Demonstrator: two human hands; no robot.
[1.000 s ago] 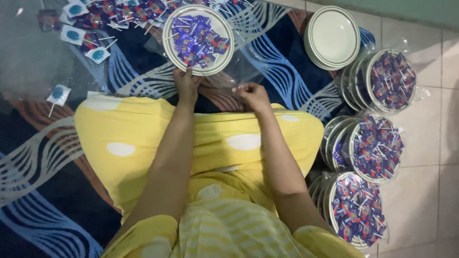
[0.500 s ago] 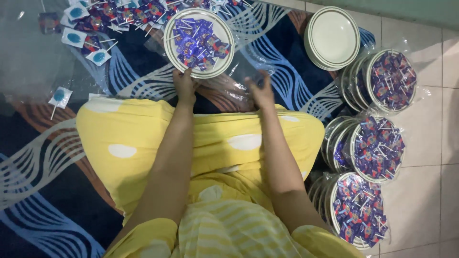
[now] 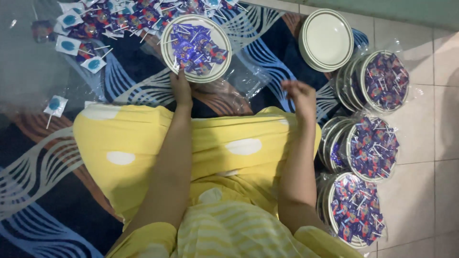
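A white plate with a green rim [image 3: 167, 57], heaped with purple-wrapped lollipops [image 3: 196, 47], lies on the patterned carpet in front of my lap. My left hand [image 3: 180, 89] holds its near rim. A crumpled clear plastic bag [image 3: 240, 82] lies just right of the plate. My right hand [image 3: 299, 95] hovers to the right of that bag with its fingers loosely spread and nothing in it. It is below a stack of empty white plates [image 3: 326, 40].
Three stacks of lollipop-filled plates wrapped in clear plastic stand on the tiled floor at right [image 3: 385, 81], [image 3: 371, 148], [image 3: 355, 209]. Loose lollipops [image 3: 95, 21] are scattered at the top left, and a single one [image 3: 54, 105] lies by my yellow skirt [image 3: 124, 143].
My right hand has left the plastic bag and swung right, toward the empty plates. My left hand stays at the plate's rim.
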